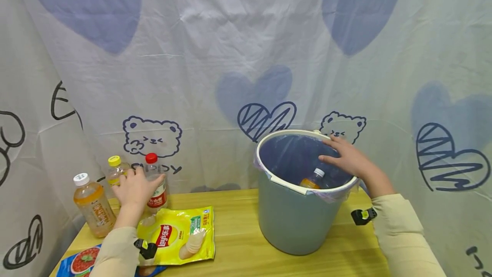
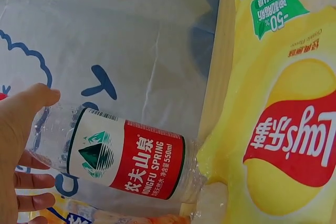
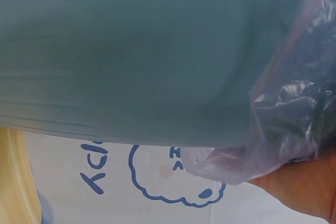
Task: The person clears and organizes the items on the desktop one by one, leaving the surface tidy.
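Observation:
My left hand [image 1: 135,187] is beside a clear Nongfu Spring water bottle [image 1: 157,198] with a red cap. In the left wrist view, the thumb [image 2: 44,96] and spread fingers [image 2: 37,192] lie on either side of the bottle's upper part, not curled round it. The right hand [image 1: 347,155] reaches over the right rim of a grey-blue trash bin [image 1: 296,221], its fingers extended over the opening. Inside the bin lies a white-capped bottle [image 1: 318,173] with an orange label. A thin plastic liner [image 3: 283,124] folds over the rim near the right wrist.
A yellow Lay's chip bag [image 1: 196,234] lies in front of the water bottle, over a blue package [image 1: 69,266]. Left of it stand an orange-labelled bottle [image 1: 94,208] and a yellow-capped bottle [image 1: 114,166]. A patterned curtain [image 1: 215,33] hangs behind the wooden table [image 1: 234,225].

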Demonstrator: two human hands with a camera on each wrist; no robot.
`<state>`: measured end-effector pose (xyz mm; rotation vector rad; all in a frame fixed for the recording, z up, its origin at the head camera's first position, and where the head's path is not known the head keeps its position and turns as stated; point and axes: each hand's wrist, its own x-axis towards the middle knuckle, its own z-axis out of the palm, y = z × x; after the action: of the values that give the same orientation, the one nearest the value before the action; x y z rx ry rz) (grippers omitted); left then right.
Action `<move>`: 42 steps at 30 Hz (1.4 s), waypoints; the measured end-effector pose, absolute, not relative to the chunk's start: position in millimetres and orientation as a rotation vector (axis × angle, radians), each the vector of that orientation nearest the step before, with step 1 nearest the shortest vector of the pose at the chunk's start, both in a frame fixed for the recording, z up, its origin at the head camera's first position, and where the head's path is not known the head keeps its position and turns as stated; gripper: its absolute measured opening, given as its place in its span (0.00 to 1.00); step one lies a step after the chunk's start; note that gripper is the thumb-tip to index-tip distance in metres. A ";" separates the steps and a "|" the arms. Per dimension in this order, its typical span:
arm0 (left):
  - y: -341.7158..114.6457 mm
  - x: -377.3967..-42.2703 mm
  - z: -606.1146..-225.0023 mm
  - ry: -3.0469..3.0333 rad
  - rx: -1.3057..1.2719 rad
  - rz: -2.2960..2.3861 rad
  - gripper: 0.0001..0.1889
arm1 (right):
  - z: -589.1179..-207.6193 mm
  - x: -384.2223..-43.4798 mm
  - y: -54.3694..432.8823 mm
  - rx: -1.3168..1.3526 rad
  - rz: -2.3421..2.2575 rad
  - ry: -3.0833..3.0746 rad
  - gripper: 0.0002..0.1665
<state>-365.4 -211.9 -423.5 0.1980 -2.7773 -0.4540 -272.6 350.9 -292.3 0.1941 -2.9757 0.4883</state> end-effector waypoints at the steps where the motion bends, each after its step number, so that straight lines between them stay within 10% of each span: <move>1: -211.3 -364.8 -423.3 -2.772 0.192 -0.451 0.49 | -292.4 -272.5 350.8 0.194 0.488 -2.975 0.44; 42: -143.8 -336.0 -381.8 -2.410 -0.126 -0.361 0.39 | -292.7 -272.9 353.0 0.226 0.488 -2.961 0.43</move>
<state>-336.0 -143.8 -381.8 -0.1256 -2.4099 -0.3607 -272.9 353.0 -292.7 0.2262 -2.9611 0.4882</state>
